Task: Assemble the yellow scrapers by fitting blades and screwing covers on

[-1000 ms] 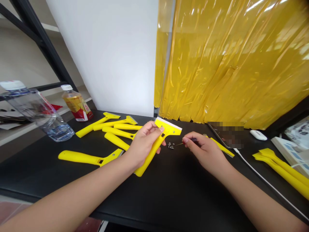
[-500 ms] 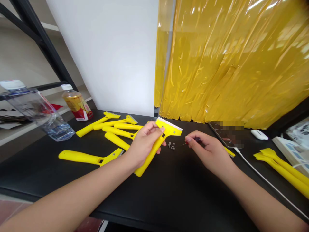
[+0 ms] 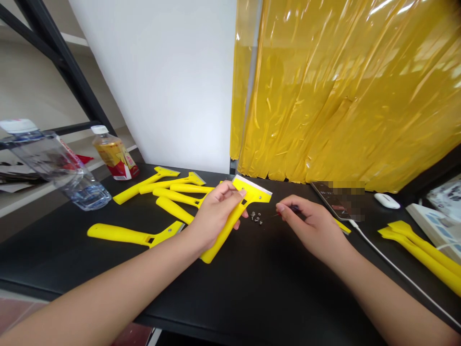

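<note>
My left hand (image 3: 219, 211) is closed around a yellow scraper (image 3: 226, 230) near its head, with the thumb on the face beside a screw hole. The scraper's metal-edged head points up and away, and its handle slants down toward me. In my right hand (image 3: 308, 221) a small screwdriver (image 3: 295, 208) is pinched, its thin shaft pointing left; the fingers hide part of its dark handle. Between the hands, a small group of screws (image 3: 256, 218) lies on the black table (image 3: 252, 298), close to the screwdriver's tip.
Several yellow scrapers (image 3: 118, 234) lie on the left, and yellow handles (image 3: 425, 250) on the right. A clear water bottle (image 3: 68, 168) and a drink bottle (image 3: 115, 156) stand at left. A phone (image 3: 333, 202) with a white cable (image 3: 396, 269) and an earbud case (image 3: 387, 201) lie at right.
One screw near the screwdriver's tip has shifted slightly to the right. Both hands and the scraper look almost unmoved.
</note>
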### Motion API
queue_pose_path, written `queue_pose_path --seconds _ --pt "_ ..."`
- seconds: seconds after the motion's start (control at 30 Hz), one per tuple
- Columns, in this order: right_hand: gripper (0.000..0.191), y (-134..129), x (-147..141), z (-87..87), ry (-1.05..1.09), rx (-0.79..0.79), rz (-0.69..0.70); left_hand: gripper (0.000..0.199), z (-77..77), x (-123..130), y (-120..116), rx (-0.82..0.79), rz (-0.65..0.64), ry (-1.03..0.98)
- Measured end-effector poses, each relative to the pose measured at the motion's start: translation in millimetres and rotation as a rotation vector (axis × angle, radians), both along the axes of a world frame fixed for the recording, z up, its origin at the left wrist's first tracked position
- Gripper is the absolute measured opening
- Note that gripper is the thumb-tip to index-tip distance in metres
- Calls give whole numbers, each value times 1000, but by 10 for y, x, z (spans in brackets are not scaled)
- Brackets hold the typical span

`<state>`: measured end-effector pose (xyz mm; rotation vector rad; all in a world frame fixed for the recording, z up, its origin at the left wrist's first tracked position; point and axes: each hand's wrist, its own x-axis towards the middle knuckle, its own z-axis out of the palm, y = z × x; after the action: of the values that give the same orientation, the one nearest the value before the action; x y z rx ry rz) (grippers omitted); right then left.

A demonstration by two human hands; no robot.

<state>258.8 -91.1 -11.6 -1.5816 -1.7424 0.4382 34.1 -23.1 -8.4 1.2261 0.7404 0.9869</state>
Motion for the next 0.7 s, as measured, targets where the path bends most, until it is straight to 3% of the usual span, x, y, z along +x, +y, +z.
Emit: queue_pose_path --seconds 0.7 --pt "30 -43 -29 64 -98 34 61 23 3 3 2 -22 29 23"
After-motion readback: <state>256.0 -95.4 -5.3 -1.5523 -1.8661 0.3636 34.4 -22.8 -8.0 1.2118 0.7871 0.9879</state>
